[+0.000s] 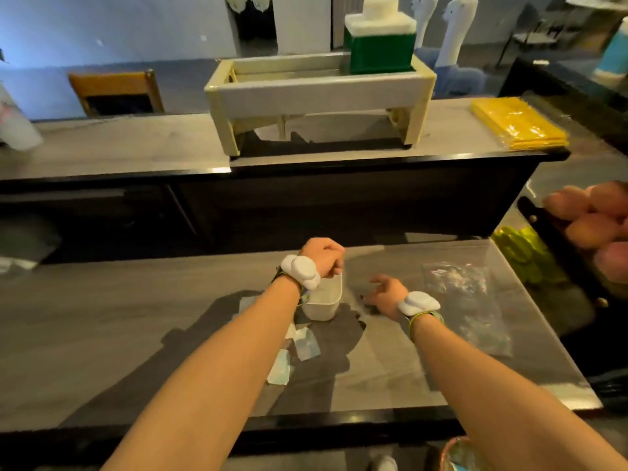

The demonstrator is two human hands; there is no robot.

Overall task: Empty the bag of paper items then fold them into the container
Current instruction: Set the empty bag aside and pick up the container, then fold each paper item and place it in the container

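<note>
Your left hand [323, 256] is curled over the far rim of the white container [323, 300], fingers bunched as if dropping or tucking something in. Whether that grip has a folded paper in it you cannot tell, since the fingertips are hidden behind the knuckles. Your right hand [385, 292] hovers just at the container's three o'clock, fingers loosely spread and holding nothing, probably placed there to steady the container or reach for the next piece.

The container sits at the middle of the table [136, 317], close enough for both hands. At its six to seven o'clock lie the paper items [306, 346], a few pale pieces scattered flat and partly under your left forearm. They look unfolded, so the folding seems to have work left. At the container's three o'clock, beyond your right hand, the clear bag [469, 304] lies flat and looks emptied.

Well apart at twelve o'clock, a raised counter carries a cream tray stand [316, 93] with a green box [379, 52], and a yellow stack [520, 124] lies toward two o'clock.
</note>
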